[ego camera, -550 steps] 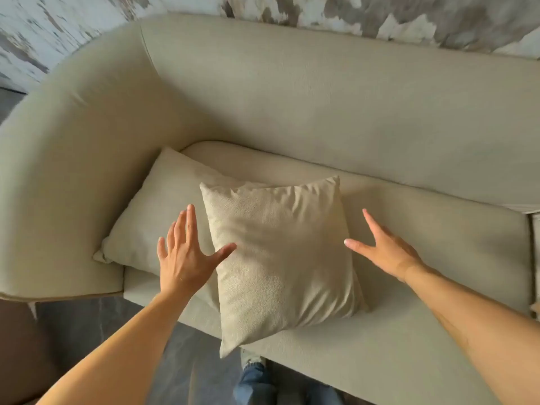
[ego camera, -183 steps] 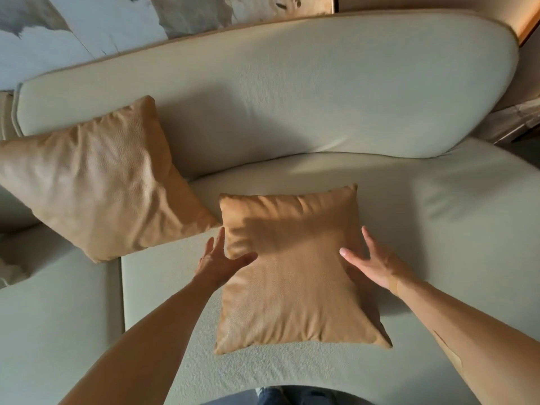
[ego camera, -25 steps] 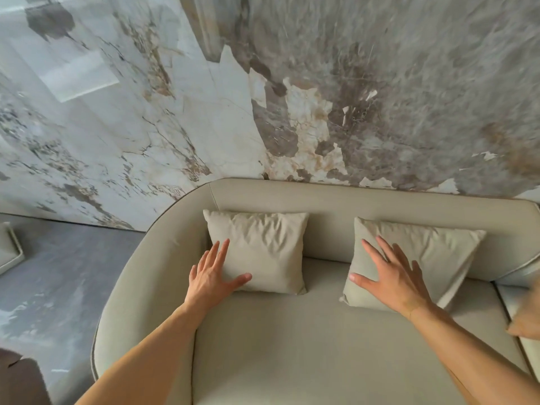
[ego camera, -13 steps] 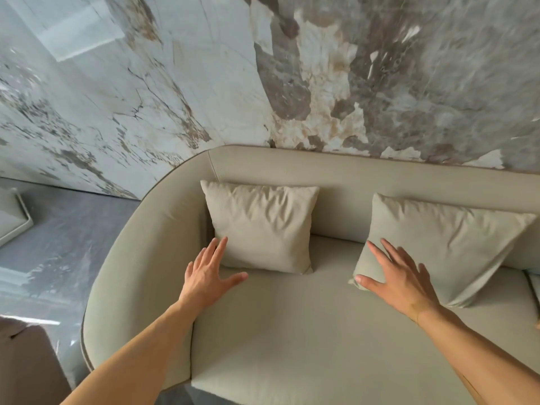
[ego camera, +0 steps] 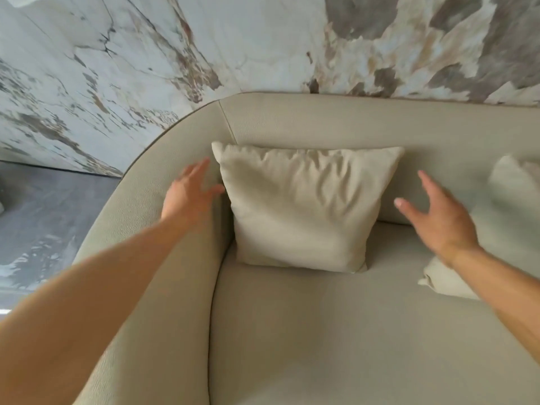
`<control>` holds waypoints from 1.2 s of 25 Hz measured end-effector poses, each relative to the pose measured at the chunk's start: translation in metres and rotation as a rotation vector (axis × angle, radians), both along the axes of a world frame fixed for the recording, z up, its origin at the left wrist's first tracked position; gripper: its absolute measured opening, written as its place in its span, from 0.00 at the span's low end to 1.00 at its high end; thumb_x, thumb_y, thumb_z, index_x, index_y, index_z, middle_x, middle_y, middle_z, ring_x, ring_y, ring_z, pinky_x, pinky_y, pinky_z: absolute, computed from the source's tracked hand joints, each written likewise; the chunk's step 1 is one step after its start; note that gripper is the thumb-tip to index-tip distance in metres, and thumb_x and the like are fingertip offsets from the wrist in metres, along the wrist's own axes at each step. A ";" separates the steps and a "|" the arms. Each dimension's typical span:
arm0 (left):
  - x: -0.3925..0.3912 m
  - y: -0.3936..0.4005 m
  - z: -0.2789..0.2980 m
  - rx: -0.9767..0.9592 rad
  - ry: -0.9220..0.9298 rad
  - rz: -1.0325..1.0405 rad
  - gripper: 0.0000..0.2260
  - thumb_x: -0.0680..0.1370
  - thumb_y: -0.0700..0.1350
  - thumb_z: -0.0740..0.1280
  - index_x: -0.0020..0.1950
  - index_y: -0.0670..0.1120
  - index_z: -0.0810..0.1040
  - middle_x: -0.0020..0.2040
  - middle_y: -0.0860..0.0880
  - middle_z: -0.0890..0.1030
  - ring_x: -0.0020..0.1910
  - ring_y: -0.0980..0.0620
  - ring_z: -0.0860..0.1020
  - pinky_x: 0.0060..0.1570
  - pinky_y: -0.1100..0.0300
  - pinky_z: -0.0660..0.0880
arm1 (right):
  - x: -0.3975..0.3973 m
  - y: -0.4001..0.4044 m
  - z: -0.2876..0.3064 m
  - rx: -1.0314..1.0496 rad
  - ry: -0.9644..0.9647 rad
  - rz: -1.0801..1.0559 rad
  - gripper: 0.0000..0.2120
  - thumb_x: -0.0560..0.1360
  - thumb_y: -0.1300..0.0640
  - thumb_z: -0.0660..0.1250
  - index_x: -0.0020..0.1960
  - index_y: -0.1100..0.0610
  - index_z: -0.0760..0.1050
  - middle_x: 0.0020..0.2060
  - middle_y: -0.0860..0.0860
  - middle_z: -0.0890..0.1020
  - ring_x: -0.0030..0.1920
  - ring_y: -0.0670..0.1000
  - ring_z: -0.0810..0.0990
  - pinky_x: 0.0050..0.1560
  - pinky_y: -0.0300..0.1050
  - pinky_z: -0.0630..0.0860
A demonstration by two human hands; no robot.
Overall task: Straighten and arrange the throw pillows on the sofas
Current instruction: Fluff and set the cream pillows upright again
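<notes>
Nearest the camera, two bare forearms reach in from the bottom corners over the beige sofa (ego camera: 321,331). Its seat cushion beneath them carries nothing in the near part.

The left hand (ego camera: 187,197) is spread flat with fingers extended, holding nothing. It lies over the inner face of the sofa's curved arm. Its thumb reaches the left edge of the cream pillow (ego camera: 301,209); motion blur prevents confirming contact.

The right hand (ego camera: 438,217) is likewise spread wide, palm down, fingers splayed, and grasps nothing. It hovers clear of the cream pillow, a gap of sofa back showing between its thumb tip and the pillow's right edge.

The cream pillow stands upright between the two hands, bottom edge on the seat, top leaning against the sofa backrest at the left end, close to the corner where arm meets back. Its face is creased across the upper half.

Under and beyond the right hand lies a second pillow (ego camera: 447,283), partly covered by the wrist and cut by the frame edge; its upper part is blurred.

Beyond the backrest is a marble-patterned wall (ego camera: 146,54). Past the left hand, outside the sofa arm, grey floor (ego camera: 43,206) shows.
</notes>
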State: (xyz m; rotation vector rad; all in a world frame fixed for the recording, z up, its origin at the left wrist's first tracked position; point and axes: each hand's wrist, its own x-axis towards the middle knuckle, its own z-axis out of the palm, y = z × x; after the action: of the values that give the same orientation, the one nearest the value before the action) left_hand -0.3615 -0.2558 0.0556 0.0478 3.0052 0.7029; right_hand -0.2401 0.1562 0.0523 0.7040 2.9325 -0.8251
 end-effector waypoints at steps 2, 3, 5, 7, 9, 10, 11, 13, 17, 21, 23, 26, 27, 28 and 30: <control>-0.042 0.001 0.005 0.010 -0.021 -0.055 0.30 0.78 0.52 0.68 0.78 0.56 0.60 0.75 0.50 0.67 0.63 0.48 0.76 0.61 0.47 0.73 | -0.032 -0.005 0.003 0.145 0.067 0.035 0.35 0.76 0.41 0.62 0.78 0.45 0.52 0.75 0.54 0.63 0.71 0.63 0.65 0.66 0.61 0.66; -0.059 0.003 0.006 0.012 -0.021 -0.082 0.29 0.79 0.52 0.66 0.78 0.56 0.59 0.76 0.51 0.66 0.64 0.48 0.75 0.63 0.47 0.73 | -0.046 -0.006 0.009 0.201 0.071 0.067 0.34 0.77 0.42 0.61 0.78 0.46 0.51 0.76 0.54 0.62 0.72 0.63 0.64 0.66 0.62 0.65; -0.084 0.007 0.004 -0.004 -0.004 -0.127 0.25 0.80 0.49 0.64 0.77 0.55 0.63 0.75 0.49 0.68 0.67 0.45 0.73 0.66 0.47 0.71 | -0.069 -0.002 0.017 0.273 0.014 0.128 0.31 0.78 0.43 0.59 0.77 0.46 0.53 0.76 0.52 0.62 0.72 0.63 0.63 0.65 0.62 0.65; -0.099 0.010 0.001 -0.040 0.003 -0.160 0.20 0.81 0.47 0.63 0.73 0.52 0.71 0.71 0.46 0.73 0.66 0.42 0.74 0.67 0.48 0.69 | -0.081 0.001 0.019 0.366 -0.047 0.186 0.27 0.79 0.45 0.58 0.76 0.48 0.59 0.74 0.51 0.65 0.70 0.62 0.65 0.65 0.61 0.66; -0.106 0.011 -0.002 -0.055 -0.005 -0.165 0.16 0.80 0.46 0.64 0.68 0.49 0.76 0.67 0.44 0.77 0.63 0.41 0.75 0.66 0.48 0.71 | -0.088 0.001 0.018 0.432 -0.039 0.209 0.23 0.79 0.47 0.59 0.73 0.50 0.66 0.70 0.53 0.71 0.67 0.62 0.69 0.63 0.59 0.68; -0.108 0.011 -0.002 -0.066 -0.005 -0.175 0.16 0.80 0.45 0.64 0.67 0.48 0.78 0.66 0.44 0.77 0.63 0.40 0.75 0.65 0.48 0.71 | -0.091 0.000 0.018 0.457 -0.036 0.207 0.21 0.79 0.48 0.60 0.71 0.51 0.70 0.68 0.54 0.73 0.65 0.62 0.70 0.62 0.58 0.69; -0.108 0.010 -0.001 -0.077 0.003 -0.187 0.15 0.80 0.44 0.64 0.66 0.48 0.78 0.65 0.44 0.78 0.62 0.41 0.76 0.64 0.48 0.72 | -0.094 -0.002 0.019 0.485 -0.043 0.206 0.20 0.79 0.49 0.61 0.69 0.52 0.72 0.66 0.54 0.74 0.64 0.62 0.71 0.60 0.58 0.69; -0.107 0.009 0.002 -0.098 0.027 -0.201 0.14 0.79 0.43 0.65 0.64 0.47 0.80 0.62 0.44 0.79 0.60 0.41 0.77 0.60 0.48 0.74 | -0.096 -0.006 0.021 0.543 -0.058 0.200 0.17 0.78 0.50 0.63 0.65 0.52 0.75 0.62 0.55 0.76 0.61 0.62 0.71 0.58 0.56 0.69; -0.099 0.011 0.011 -0.157 0.057 -0.165 0.07 0.77 0.47 0.67 0.53 0.53 0.82 0.53 0.50 0.80 0.51 0.45 0.78 0.46 0.49 0.77 | -0.093 -0.008 0.023 0.613 -0.081 0.179 0.12 0.75 0.50 0.68 0.57 0.51 0.78 0.54 0.54 0.80 0.57 0.59 0.72 0.54 0.53 0.66; -0.093 0.006 0.024 -0.161 0.046 -0.156 0.04 0.77 0.46 0.67 0.47 0.55 0.81 0.48 0.52 0.81 0.48 0.47 0.78 0.45 0.47 0.78 | -0.087 0.004 0.038 0.593 -0.117 0.168 0.04 0.74 0.48 0.69 0.43 0.47 0.76 0.44 0.49 0.81 0.53 0.56 0.70 0.51 0.52 0.63; -0.090 0.002 0.028 -0.145 0.044 -0.153 0.05 0.77 0.46 0.67 0.46 0.55 0.81 0.46 0.53 0.81 0.47 0.47 0.78 0.45 0.46 0.78 | -0.084 0.014 0.046 0.539 -0.126 0.157 0.07 0.73 0.46 0.70 0.38 0.46 0.75 0.38 0.47 0.81 0.51 0.54 0.68 0.51 0.52 0.62; -0.091 0.007 0.029 -0.128 0.035 -0.134 0.05 0.77 0.46 0.68 0.45 0.56 0.81 0.43 0.55 0.80 0.46 0.48 0.78 0.44 0.48 0.78 | -0.084 0.026 0.053 0.541 -0.148 0.157 0.09 0.73 0.45 0.69 0.37 0.46 0.75 0.36 0.46 0.81 0.48 0.51 0.65 0.49 0.51 0.60; -0.093 0.011 0.027 -0.123 0.035 -0.132 0.04 0.76 0.46 0.68 0.45 0.56 0.81 0.43 0.55 0.80 0.46 0.48 0.78 0.44 0.49 0.78 | -0.085 0.028 0.052 0.558 -0.152 0.152 0.09 0.73 0.46 0.69 0.37 0.46 0.75 0.36 0.46 0.81 0.48 0.51 0.64 0.49 0.50 0.59; -0.096 0.015 0.024 -0.108 0.035 -0.132 0.04 0.76 0.46 0.68 0.45 0.55 0.81 0.44 0.54 0.81 0.46 0.47 0.78 0.44 0.48 0.78 | -0.086 0.028 0.050 0.574 -0.151 0.143 0.08 0.74 0.47 0.69 0.37 0.47 0.75 0.36 0.46 0.80 0.48 0.51 0.64 0.49 0.50 0.58; -0.099 0.021 0.016 -0.081 0.036 -0.145 0.05 0.77 0.45 0.66 0.48 0.53 0.80 0.49 0.51 0.82 0.48 0.45 0.78 0.45 0.47 0.78 | -0.087 0.024 0.039 0.586 -0.094 0.123 0.06 0.75 0.49 0.68 0.40 0.47 0.77 0.38 0.49 0.81 0.49 0.54 0.67 0.49 0.51 0.59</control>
State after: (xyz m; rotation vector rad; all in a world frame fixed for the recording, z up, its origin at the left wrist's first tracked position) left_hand -0.4610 -0.2348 0.0711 0.2745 3.0216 0.5717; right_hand -0.3269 0.1800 0.0914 0.5413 3.0904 0.0930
